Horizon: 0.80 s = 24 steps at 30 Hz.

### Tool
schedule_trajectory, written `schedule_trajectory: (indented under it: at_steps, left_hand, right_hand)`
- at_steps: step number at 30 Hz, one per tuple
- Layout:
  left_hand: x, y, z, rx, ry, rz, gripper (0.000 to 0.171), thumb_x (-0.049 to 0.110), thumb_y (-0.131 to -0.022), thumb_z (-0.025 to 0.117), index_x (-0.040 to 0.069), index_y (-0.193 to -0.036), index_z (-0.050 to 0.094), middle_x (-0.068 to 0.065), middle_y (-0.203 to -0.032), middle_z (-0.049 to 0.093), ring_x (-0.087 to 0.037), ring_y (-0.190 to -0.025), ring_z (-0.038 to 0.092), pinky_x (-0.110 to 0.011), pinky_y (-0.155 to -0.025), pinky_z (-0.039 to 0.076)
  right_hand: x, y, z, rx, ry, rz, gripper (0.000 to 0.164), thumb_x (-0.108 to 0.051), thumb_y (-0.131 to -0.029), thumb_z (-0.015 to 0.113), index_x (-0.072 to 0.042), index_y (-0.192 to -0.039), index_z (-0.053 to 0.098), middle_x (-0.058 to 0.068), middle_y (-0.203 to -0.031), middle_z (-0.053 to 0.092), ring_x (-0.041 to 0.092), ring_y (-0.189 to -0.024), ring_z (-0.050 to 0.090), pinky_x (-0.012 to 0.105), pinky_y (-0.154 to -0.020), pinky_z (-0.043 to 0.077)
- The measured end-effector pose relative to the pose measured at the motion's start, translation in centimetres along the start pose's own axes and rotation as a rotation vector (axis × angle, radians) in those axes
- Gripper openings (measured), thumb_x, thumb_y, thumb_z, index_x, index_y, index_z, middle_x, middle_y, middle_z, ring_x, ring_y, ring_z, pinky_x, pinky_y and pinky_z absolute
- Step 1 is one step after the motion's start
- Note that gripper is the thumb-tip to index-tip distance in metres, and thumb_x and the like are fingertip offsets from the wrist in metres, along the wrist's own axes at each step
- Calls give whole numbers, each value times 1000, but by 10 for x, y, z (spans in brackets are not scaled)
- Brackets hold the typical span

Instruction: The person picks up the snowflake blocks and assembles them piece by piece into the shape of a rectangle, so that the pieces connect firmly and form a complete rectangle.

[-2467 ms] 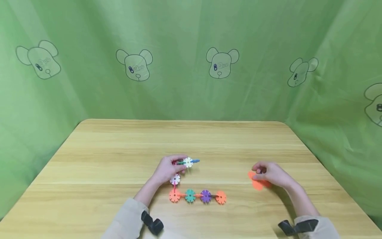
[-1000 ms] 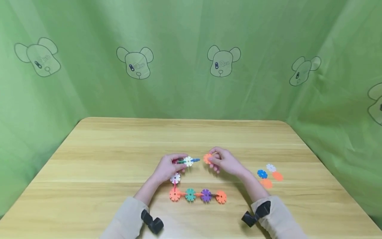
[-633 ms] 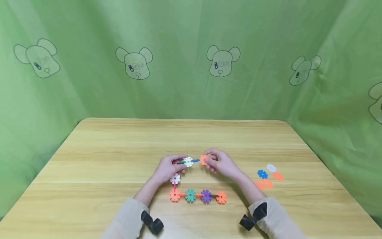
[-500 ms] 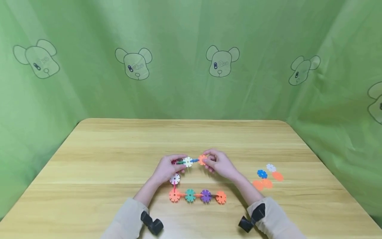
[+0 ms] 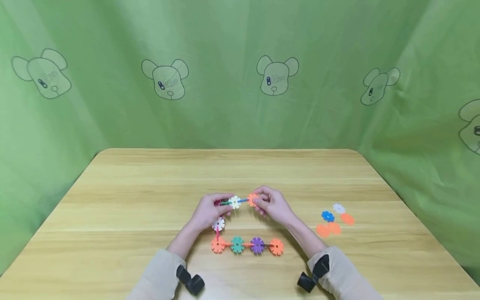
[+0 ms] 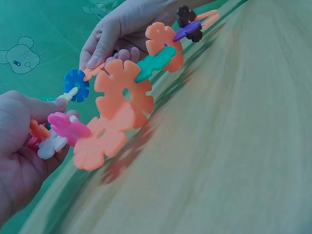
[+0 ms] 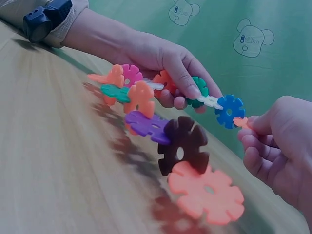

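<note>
Head view: the left hand (image 5: 208,212) has thumb and fingers curled round the disc chain (image 5: 218,245), right beside a white disc (image 5: 234,202). Facing it, the right hand (image 5: 275,206) pinches an orange disc (image 5: 252,199), and that disc meets the blue disc (image 5: 243,201)! The chain drops down the left side, then runs along the table (image 5: 150,179) through the teal disc (image 5: 237,245) and purple disc (image 5: 257,245). Off to the right, loose discs (image 5: 328,216) lie clustered: one blue, one white, three orange.

Left wrist view: a pink disc (image 6: 68,127) sits just by the left hand's fingers, the blue disc between both hands.

Right wrist view: the left thumb presses a green disc (image 7: 200,86); the right thumb and fingers nearly cover the orange one, its slot depth unclear.
</note>
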<state>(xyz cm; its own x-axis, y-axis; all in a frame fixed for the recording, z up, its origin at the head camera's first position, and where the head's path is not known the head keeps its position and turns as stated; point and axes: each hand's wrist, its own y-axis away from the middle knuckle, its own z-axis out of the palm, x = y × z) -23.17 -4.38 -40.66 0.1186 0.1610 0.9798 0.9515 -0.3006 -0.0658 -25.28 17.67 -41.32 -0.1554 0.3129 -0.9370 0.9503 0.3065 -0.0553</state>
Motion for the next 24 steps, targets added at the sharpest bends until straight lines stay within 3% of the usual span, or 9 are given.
schedule_trajectory:
  at_steps: [7, 12, 18, 24]
  left_hand:
    - [-20, -8, 1, 8, -11, -2, 38, -2, -82, 65, -1, -119, 60, -14, -96, 64, -21, -69, 63, -29, -61, 54]
    - [-25, -10, 2, 25, -29, 7, 38, 0, -80, 68, 1, -118, 62, -15, -100, 64, -19, -68, 63, -29, -62, 55]
    - [-24, -10, 3, 45, -202, 60, 36, 9, -79, 71, 9, -115, 66, -9, -110, 65, -17, -89, 59, -31, -79, 49]
    - [-22, -10, 3, -10, -370, 144, 39, 14, -82, 68, 6, -119, 62, -11, -116, 62, -22, -94, 58, -37, -83, 48]
  right_hand:
    - [-1, 0, 1, -31, 17, -24, 21, -1, -90, 57, 7, -109, 55, 9, -68, 59, 14, -56, 53, 23, -48, 47]
    - [-1, -2, -1, -34, 31, 6, 24, -3, -89, 58, 5, -112, 56, 15, -71, 60, 14, -56, 54, 24, -49, 49]
    - [-1, -3, -4, -66, 7, 8, 29, -3, -90, 58, 9, -116, 54, 20, -73, 60, 15, -56, 55, 26, -50, 51]
    - [1, -3, -4, -84, 2, 44, 29, -4, -90, 57, 8, -116, 53, 14, -71, 60, 16, -55, 55, 28, -52, 52]
